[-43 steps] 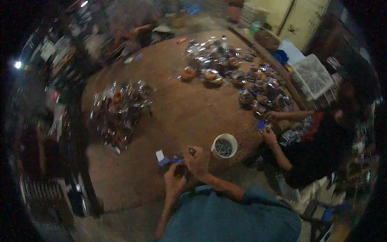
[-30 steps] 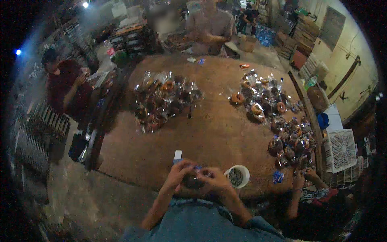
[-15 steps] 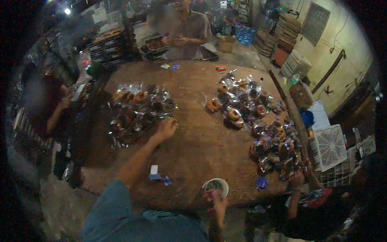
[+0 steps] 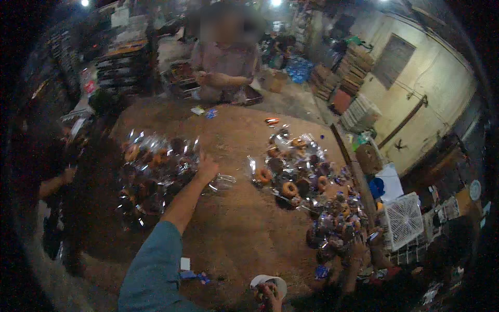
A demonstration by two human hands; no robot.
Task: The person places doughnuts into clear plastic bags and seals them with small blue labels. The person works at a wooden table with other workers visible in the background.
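My left hand (image 4: 208, 169) reaches out over the table to the right edge of a pile of doughnuts in clear wrappers (image 4: 156, 156). Its fingers look stretched out, with one pointing away from me, though blur softens them. Right beside it lies a clear wrapper (image 4: 223, 182); what is inside cannot be made out. At the near edge my right hand (image 4: 273, 299) is closed at the mouth of a white tub (image 4: 278, 283), its fingers around something dark and reddish that is too blurred to name.
More wrapped doughnuts (image 4: 291, 188) spread along the table's right side, where a co-worker's hand (image 4: 356, 255) works. Blue scraps (image 4: 195, 275) and a white card (image 4: 185, 264) lie near me. Another person (image 4: 226, 67) faces me across the table. A white plastic crate (image 4: 404, 221) stands at right.
The view has tilted up, so the table sits lower. My left hand has moved away from me against the left pile, its fingers straighter. My right hand stays at the tub.
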